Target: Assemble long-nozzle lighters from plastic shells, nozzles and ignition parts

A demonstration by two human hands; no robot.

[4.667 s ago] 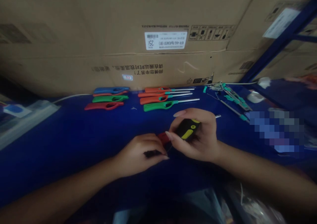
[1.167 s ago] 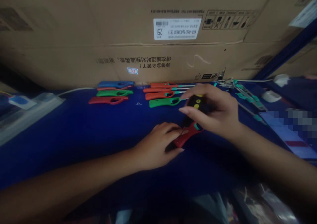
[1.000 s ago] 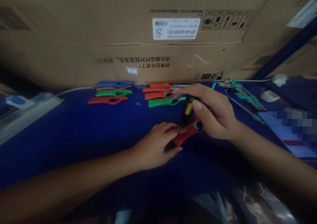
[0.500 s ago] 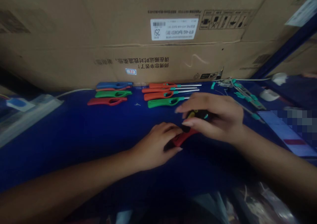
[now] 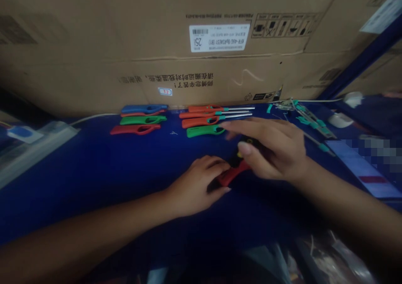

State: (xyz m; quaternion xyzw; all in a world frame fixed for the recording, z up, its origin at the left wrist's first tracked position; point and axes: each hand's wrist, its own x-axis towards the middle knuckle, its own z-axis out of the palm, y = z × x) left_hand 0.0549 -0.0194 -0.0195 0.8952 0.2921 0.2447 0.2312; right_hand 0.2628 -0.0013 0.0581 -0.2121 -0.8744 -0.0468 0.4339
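Observation:
My left hand (image 5: 201,185) is closed round the handle end of a red gas lighter (image 5: 232,174), holding it low over the blue tabletop. Above its other end, my right hand (image 5: 273,150) curls round a black-and-yellow tool (image 5: 235,157), mostly covered by the fingers, so its kind and tip stay hidden. Just beyond the right fingertips lies a green lighter (image 5: 201,131), below several orange lighters (image 5: 197,122) with metal tubes. Further left rest a red lighter handle (image 5: 125,129), a green one (image 5: 128,120) and a blue one (image 5: 133,108), without tubes.
A large cardboard box (image 5: 94,45) walls off the back of the blue table (image 5: 125,162). Loose metal tubes with teal parts (image 5: 314,122) are heaped at the back right, near a white roll (image 5: 341,120). Clear plastic bags (image 5: 342,254) are by the front right.
My right hand's thumb and fingers have shifted their hold on the black-and-yellow tool, with the index finger straighter. My left hand and the red lighter have stayed in place.

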